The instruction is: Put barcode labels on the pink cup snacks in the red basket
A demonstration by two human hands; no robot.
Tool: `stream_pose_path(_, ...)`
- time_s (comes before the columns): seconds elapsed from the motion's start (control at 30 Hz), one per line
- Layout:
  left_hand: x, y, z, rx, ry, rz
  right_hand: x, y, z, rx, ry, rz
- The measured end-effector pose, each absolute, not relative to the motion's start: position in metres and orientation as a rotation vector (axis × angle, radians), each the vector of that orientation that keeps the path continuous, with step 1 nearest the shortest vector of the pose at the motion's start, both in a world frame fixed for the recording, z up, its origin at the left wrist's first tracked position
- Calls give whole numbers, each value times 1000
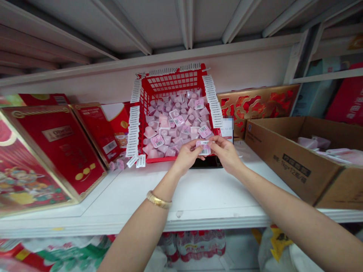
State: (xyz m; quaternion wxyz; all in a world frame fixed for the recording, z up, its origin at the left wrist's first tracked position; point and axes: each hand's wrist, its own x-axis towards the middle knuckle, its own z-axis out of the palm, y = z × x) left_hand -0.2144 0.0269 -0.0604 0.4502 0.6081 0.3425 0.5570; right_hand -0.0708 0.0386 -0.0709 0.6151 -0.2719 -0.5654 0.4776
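Both hands meet at the front right of a red basket (172, 81) full of small pink cups (184, 109). My left hand (188, 154), a gold band on its wrist, pinches the left side of a pink cup (203, 148) whose lid bears a barcode. On the cup's right side, my right hand (224, 151) has its thumb and fingers closed at the lid's upper edge, by a small white strip. Rows of white barcode strips (134, 130) hang along the basket's left rim, and more strips (212, 102) line the right rim.
The basket stands on a white shelf (204, 192). Red gift boxes (76, 147) stand at left, with a few loose cups beside them. An open cardboard box (289, 170) holding pink cups is at right. Bottled drinks (198, 245) are below, and metal beams (121, 22) run overhead.
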Motion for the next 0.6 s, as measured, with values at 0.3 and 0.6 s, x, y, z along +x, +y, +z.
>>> stream_pose_path(0.3, -202, 15, -43, 1525, 796, 1579, -54, 20, -39, -640, -1396, 844)
stream_pose_path(0.6, -87, 1, -11, 1651, 502, 1467, 58, -42, -2, -859, -1546, 143)
